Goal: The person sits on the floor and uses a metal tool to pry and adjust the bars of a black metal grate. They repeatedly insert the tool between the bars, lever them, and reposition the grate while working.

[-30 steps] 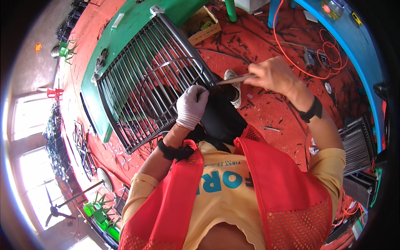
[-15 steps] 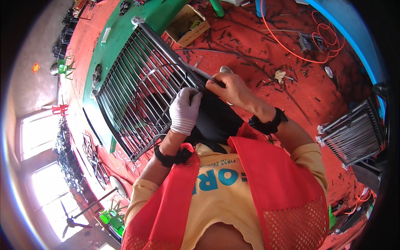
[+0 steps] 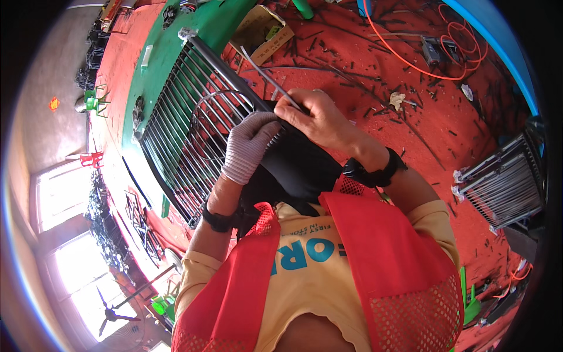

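A black frame of tubes with many thin parallel bars (image 3: 176, 117) leans across a green table (image 3: 138, 76) in front of me. My left hand (image 3: 249, 146), in a whitish ribbed glove, has its fingers curled at the frame's near end; what they grip is hidden. Bare, my right hand (image 3: 316, 117) pinches a flexible dark grey strip (image 3: 264, 75) close beside it. The strip's free end rises toward a cardboard box. A loop of dark strip (image 3: 198, 111) lies over the bars. Black cloth (image 3: 299, 167) covers my lap under both hands.
The open cardboard box (image 3: 272, 44) stands on the red floor (image 3: 375, 111), beyond the frame. Dark strip scraps litter the floor. An orange hose (image 3: 404, 70) coils at the far right. Another barred frame (image 3: 504, 182) stands right. A fan (image 3: 108, 311) is at lower left.
My right hand has shifted slightly left and nearer my left hand. The strip's free end now sticks up away from the frame. My left hand has moved slightly left.
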Tool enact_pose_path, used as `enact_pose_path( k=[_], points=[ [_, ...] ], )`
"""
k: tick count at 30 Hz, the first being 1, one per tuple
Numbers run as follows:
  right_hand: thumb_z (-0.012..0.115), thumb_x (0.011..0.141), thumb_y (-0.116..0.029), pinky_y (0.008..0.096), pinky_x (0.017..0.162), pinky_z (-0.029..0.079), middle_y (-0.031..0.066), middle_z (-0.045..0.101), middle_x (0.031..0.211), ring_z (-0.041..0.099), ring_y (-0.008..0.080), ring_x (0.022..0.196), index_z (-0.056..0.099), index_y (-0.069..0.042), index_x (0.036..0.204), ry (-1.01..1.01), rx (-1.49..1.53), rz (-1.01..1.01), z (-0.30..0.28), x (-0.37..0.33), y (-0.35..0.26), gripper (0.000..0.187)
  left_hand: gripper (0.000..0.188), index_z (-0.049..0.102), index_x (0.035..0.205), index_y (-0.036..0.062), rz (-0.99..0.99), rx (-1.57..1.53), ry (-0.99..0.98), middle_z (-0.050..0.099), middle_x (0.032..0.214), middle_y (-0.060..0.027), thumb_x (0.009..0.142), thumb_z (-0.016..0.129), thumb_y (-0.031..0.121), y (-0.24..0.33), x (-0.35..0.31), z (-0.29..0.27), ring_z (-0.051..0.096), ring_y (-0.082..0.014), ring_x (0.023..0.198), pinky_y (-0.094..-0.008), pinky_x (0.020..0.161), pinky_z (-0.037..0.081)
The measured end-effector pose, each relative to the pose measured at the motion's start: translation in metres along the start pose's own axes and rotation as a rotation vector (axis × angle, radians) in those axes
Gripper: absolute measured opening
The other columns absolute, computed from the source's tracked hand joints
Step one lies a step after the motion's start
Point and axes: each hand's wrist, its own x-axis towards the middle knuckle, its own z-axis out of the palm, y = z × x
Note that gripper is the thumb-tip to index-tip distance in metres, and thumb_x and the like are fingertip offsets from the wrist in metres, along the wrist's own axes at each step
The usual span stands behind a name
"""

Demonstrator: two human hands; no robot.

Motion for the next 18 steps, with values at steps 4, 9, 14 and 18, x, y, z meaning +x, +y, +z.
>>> enact_pose_path(
  k=[4, 9, 14, 18],
  points=[
    [0.061, 0.092, -0.021, 0.0289, 0.055, 0.043, 0.0067, 0.057, 0.067, 0.053, 0.0122, 0.059, 0.063, -0.001, 0.091, 0.050, 0.013, 0.047, 0.002, 0.003, -0.004, 0.020, 0.015, 0.064, 0.099, -0.0014, -0.129, -0.255, -0.014, 0.066, 0.087, -0.0048, 0.090, 0.059, 0.009, 0.002, -0.001, 0.000, 0.058, -0.0111, 0.075, -0.0233, 0.074, 0.047],
    [0.060, 0.091, -0.036, 0.0342, 0.054, 0.044, 0.0091, 0.059, 0.065, 0.057, 0.0204, 0.058, 0.065, -0.006, 0.090, 0.030, -0.165, 0.088, -0.027, -0.008, 0.012, 0.031, 0.012, 0.057, 0.092, 0.0013, -0.133, -0.433, 0.084, 0.064, 0.081, -0.0049, 0.092, 0.053, 0.012, 0.002, -0.001, -0.001, 0.055, -0.0086, 0.065, -0.0214, 0.062, 0.045],
    [0.061, 0.086, -0.048, 0.0407, 0.055, 0.045, 0.0077, 0.060, 0.061, 0.060, 0.0291, 0.060, 0.067, -0.012, 0.085, -0.093, -0.555, 0.159, -0.067, -0.038, 0.025, 0.037, 0.010, 0.057, 0.090, 0.0012, -0.166, -0.383, 0.149, 0.059, 0.070, -0.0039, 0.090, 0.056, 0.011, 0.007, -0.002, -0.009, 0.053, -0.0099, 0.059, -0.0227, 0.056, 0.044],
    [0.062, 0.083, -0.050, 0.0412, 0.051, 0.043, 0.0077, 0.059, 0.060, 0.059, 0.0299, 0.056, 0.066, -0.012, 0.076, -0.138, -0.712, 0.047, -0.075, -0.046, 0.031, 0.039, 0.008, 0.058, 0.087, -0.0004, -0.211, -0.281, 0.106, 0.057, 0.068, -0.0032, 0.087, 0.057, 0.008, 0.017, -0.002, -0.015, 0.051, -0.0089, 0.057, -0.0221, 0.054, 0.043]
  ],
)
